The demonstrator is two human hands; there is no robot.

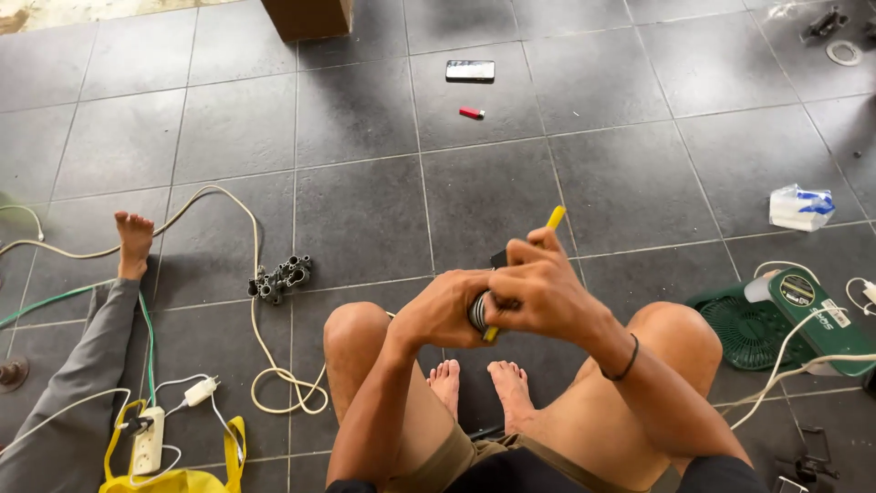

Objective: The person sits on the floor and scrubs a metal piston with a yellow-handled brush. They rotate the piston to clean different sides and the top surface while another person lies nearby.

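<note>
Fingers of my left hand (444,310) clamp the ribbed metal part (477,312) while my right hand (538,285) grips the yellow-handled tool (554,219), apparently mid-prying, so steady leverage comes next.

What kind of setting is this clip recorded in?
Probably an informal floor-level repair spot, at a home or small workshop. People sit barefoot on grey floor tiles, among a dismantled green fan, a loose metal part and a power strip.

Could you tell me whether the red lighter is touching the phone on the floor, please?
Apart. The head view shows bare grey tile between the red lighter and the phone.
</note>
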